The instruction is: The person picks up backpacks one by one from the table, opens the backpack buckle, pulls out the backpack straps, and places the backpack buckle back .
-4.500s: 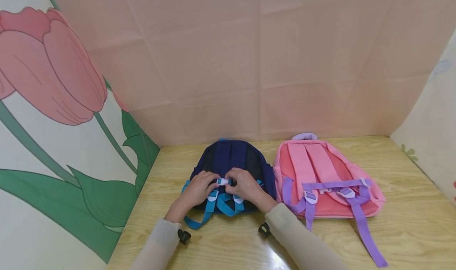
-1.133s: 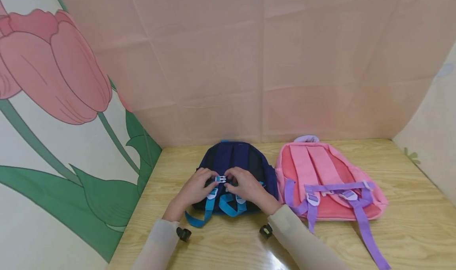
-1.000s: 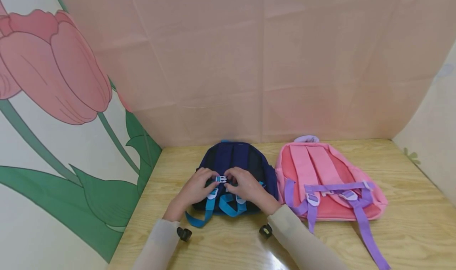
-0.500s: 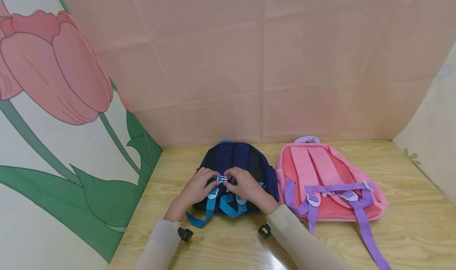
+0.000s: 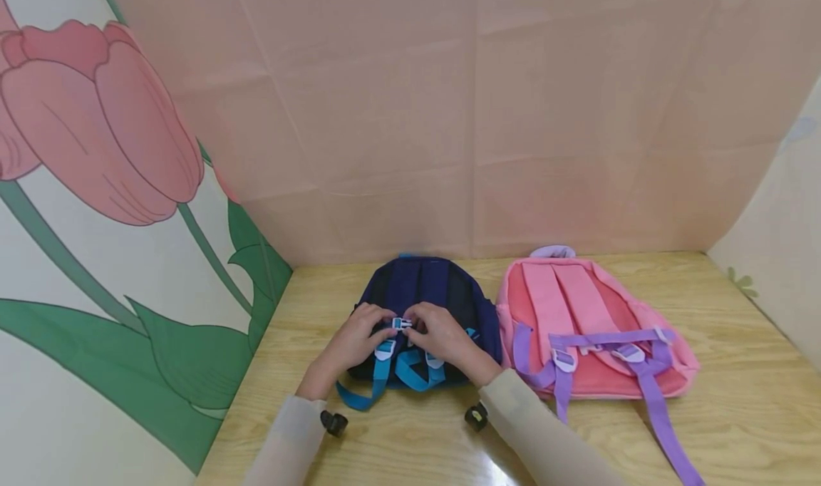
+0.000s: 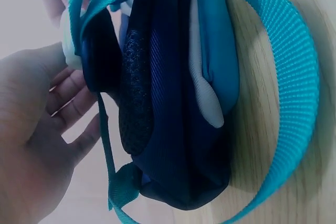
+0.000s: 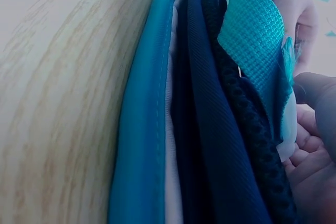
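Observation:
A navy backpack [image 5: 432, 279] lies on its front, shoulder straps up, in the head view. Over its middle is a white side-release buckle [image 5: 402, 323] on a blue strap, with prong-like bars showing toward the right. My left hand [image 5: 359, 335] pinches the buckle's left end between thumb and fingers. At the right end, my right hand [image 5: 442, 333] does the same, its fingertips partly covering that end. Loose blue webbing [image 6: 294, 77] loops beside the bag in the left wrist view. From the right wrist, blue webbing [image 7: 254, 32] hangs close by the right fingers.
A pink backpack [image 5: 564, 286] with purple straps [image 5: 661, 415] lies just right of the navy one, touching its side. Both rest on a wood-grain table [image 5: 737, 400]. A pinkish-brown sheet [image 5: 468, 115] hangs behind, and a tulip-painted wall [image 5: 96, 130] stands left.
Earliest, the buckle looked like one compact white piece; from about a second ago its prongs show. Since then it has shifted slightly right, both hands staying on it.

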`<state>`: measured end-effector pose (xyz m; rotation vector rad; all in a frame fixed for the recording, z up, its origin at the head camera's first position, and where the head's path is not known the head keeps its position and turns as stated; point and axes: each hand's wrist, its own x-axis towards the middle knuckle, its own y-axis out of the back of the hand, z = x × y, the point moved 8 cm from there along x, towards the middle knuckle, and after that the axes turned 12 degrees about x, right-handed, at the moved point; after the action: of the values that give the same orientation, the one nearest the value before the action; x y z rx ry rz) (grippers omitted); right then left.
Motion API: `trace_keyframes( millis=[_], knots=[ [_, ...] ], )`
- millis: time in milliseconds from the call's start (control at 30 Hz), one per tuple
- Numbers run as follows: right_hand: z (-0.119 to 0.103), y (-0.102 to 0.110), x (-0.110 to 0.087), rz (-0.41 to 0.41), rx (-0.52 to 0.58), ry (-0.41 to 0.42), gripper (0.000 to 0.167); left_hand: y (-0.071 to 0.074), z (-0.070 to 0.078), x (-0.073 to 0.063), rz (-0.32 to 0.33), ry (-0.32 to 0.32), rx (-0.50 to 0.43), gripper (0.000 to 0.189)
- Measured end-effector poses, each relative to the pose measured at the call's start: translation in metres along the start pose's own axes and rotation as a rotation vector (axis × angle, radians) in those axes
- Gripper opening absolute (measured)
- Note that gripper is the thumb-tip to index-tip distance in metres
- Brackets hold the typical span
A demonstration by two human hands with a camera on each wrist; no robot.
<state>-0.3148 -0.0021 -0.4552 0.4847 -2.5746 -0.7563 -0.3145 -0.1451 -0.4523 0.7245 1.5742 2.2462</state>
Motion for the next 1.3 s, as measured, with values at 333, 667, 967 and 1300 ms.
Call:
trace_keyframes(
  millis=[333,667,967,1300],
  knots=[
    [0.0004,-0.0014,0.0009,-0.006,0.029,-0.016,0.018,0.0003,-0.0004,-0.0005,0.02,-0.015,0.006,0.021],
    [-0.001,-0.0001,-0.0002,0.021,0.033,-0.011,0.014,-0.0014,-0.0037,-0.0015,-0.007,0.021,-0.007,0.027],
    [-0.0009,0.0003,-0.0014,0.04,0.059,0.005,0.013,0.0003,-0.0054,-0.0033,-0.017,0.031,0.027,0.024],
    [0.0003,0.001,-0.0004,0.039,0.067,0.009,0.012,-0.0002,-0.0047,-0.0034,0.008,0.029,-0.007,0.022]
  ],
)
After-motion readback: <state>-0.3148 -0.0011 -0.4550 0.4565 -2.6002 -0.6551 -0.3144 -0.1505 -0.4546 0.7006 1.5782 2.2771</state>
